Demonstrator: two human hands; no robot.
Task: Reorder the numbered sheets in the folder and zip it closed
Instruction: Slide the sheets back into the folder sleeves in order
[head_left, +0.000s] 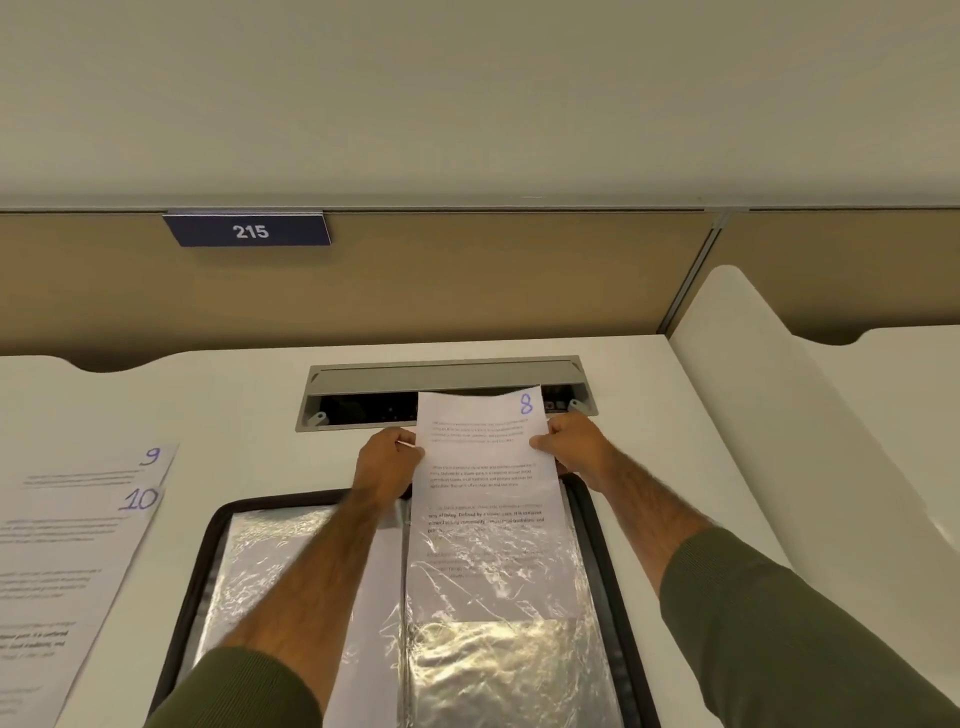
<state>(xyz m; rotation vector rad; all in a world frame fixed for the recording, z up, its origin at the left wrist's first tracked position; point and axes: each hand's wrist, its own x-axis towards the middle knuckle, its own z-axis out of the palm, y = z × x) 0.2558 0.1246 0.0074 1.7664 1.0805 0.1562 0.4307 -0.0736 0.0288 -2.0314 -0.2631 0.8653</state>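
A black zip folder (205, 551) lies open on the desk, its shiny plastic sleeves (509, 670) showing. The sheet numbered 8 (480, 462) sticks halfway out of the top of the right-hand sleeve. My left hand (387, 462) pinches its left edge and my right hand (571, 447) pinches its right edge. The sheets numbered 9 (104, 467) and 10 (67, 561) lie on the desk to the left of the folder, 10 overlapping 9.
A grey cable hatch (447, 376) stands open in the desk just behind sheet 8. A tan partition with a blue sign reading 215 (249, 230) backs the desk. A white divider (779, 415) rises on the right.
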